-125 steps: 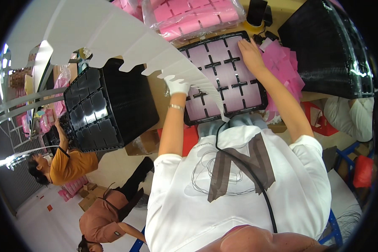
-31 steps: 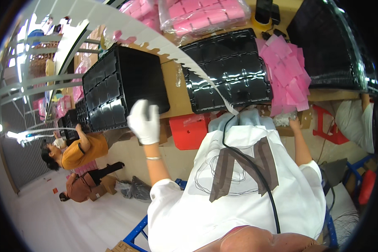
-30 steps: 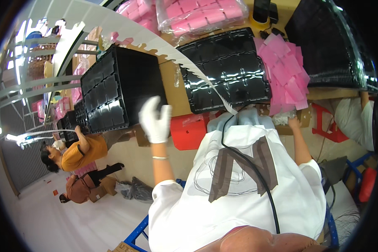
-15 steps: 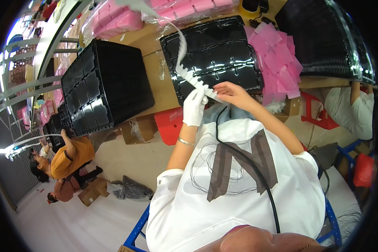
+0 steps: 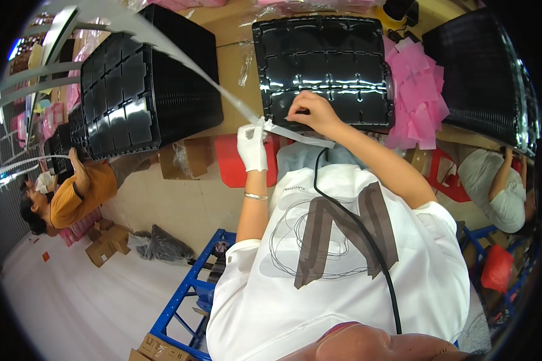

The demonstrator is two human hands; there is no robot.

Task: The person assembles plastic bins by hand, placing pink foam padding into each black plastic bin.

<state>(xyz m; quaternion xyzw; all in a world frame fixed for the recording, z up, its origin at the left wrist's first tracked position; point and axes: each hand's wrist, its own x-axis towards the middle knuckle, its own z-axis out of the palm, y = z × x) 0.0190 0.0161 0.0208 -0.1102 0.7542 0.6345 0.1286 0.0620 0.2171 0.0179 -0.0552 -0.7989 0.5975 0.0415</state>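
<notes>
We work at a tan workbench [image 5: 232,66] that runs across the top of the head view. The largest item on it is the tall stack of black moulded plastic trays [image 5: 144,84] at 10 o'clock from our hands. A second stack of black trays [image 5: 482,72] stands at 2 o'clock, at the right rim. Between them, directly at 12 o'clock, lies the single glossy black compartment tray [image 5: 322,66], flat and face-up, with a loose fan of pink square sheets [image 5: 418,90] touching its right edge.

The item in hand is the long clear plastic strip [image 5: 180,63]. Its long axis runs from 10 o'clock, high above the left stack, down to 4 o'clock, ending just below the tray's near edge.

Our left hand [image 5: 251,147], in a white glove, is closed around the strip at the near edge of the bench. Our right hand [image 5: 310,113], bare, rests on the near edge of the tray with fingers curled; we cannot tell whether it pinches the strip's tail. The left hand is nearer the strip's long free run; the right hand is nearer the tray.
</notes>
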